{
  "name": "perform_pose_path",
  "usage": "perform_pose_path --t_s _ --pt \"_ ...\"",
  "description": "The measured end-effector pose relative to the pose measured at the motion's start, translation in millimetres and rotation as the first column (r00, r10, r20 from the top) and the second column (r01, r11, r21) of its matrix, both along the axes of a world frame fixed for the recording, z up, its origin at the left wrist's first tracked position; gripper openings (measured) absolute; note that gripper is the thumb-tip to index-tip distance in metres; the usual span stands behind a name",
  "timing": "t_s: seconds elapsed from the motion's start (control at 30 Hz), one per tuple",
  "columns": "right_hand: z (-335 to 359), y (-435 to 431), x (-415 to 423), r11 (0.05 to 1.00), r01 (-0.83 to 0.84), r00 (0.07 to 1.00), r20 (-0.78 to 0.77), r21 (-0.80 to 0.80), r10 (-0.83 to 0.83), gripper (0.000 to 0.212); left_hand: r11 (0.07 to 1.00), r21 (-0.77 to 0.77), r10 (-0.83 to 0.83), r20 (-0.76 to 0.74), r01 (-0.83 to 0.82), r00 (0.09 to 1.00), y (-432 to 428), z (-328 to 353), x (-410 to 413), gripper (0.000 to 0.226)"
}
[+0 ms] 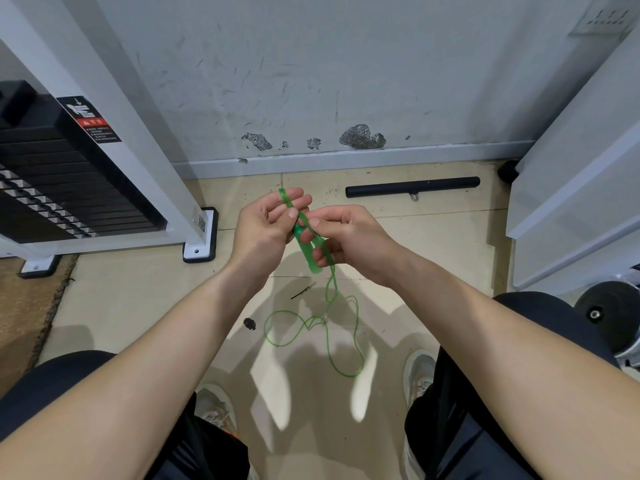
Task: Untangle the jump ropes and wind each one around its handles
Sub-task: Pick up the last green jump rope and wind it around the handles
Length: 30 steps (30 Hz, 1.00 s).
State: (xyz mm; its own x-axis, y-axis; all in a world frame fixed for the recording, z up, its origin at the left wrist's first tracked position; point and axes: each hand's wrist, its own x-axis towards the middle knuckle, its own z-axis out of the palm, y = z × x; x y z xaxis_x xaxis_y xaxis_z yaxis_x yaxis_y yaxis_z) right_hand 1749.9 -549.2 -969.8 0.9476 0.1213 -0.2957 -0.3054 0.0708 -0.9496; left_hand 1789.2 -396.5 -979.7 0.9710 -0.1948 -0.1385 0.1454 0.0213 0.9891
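Here, both hands drawn close together, knuckles nearly meeting, each clamped on the same thing: left hand (263,226) pinching the upper end of the green handles (309,259) between thumb and fingers, right hand (346,237) curled round their lower part. Green rope (317,320) hanging slack from just below the right hand, dropping in loose crossed loops onto the floor (415,237) beneath both hands. Looks like the start of winding, or the tail of the untangling; hard to tell about any turns already on the handles. Best done by clamping the two handles flat together in the left hand alone, freeing the right to feed rope. Lay each turn snug beside the last, under light tension, never heaped. Shake out the crossed loops below before winding them in, to avoid trapping a knot. Ignore the black bar (412,187) on the floor beyond the hands.
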Motion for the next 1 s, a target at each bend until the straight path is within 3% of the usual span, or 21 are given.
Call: perform_pose_path --t_s 0.17,0.23,0.43,0.63,0.77,0.87,1.0 --pt "-2.7 14.6 -4.4 1.0 0.0 0.999 -0.053 -0.025 -0.001 0.017 0.982 -0.11 0.142 -0.085 -0.151 0.986 -10.7 -0.9 -7.0 0.027" --pt "-7.2 19.8 -5.5 0.991 0.006 0.999 -0.039 -0.133 -0.012 0.019 0.96 -0.192 0.172 -0.174 -0.205 0.97 -14.2 1.4 -9.3 0.027" --pt "-18.6 20.2 -4.5 0.788 0.174 0.957 0.289 -0.59 0.005 0.022 0.876 -0.356 0.167 -0.409 -0.326 0.897 -17.6 7.6 1.2 0.027" --pt "-23.2 20.6 -5.6 0.683 0.277 0.887 0.452 -0.676 0.088 0.014 0.874 -0.325 0.205 -0.429 -0.362 0.88 -20.4 5.9 7.1 0.04" --pt "-19.8 23.3 -10.5 0.712 0.19 0.904 0.404 -0.676 0.142 0.008 0.848 -0.36 0.204 -0.455 -0.389 0.867 -6.8 12.7 25.2 0.04" --pt "-14.9 17.2 -10.1 0.849 0.124 0.951 0.304 -0.514 0.046 0.011 0.837 -0.413 0.143 -0.468 -0.359 0.872 0.5 19.1 28.6 0.033" --pt "-13.0 -0.3 -1.8 0.921 -0.005 0.994 0.096 -0.391 0.047 0.013 0.851 -0.459 0.011 -0.47 -0.255 0.882 8.5 29.0 27.5 0.021"
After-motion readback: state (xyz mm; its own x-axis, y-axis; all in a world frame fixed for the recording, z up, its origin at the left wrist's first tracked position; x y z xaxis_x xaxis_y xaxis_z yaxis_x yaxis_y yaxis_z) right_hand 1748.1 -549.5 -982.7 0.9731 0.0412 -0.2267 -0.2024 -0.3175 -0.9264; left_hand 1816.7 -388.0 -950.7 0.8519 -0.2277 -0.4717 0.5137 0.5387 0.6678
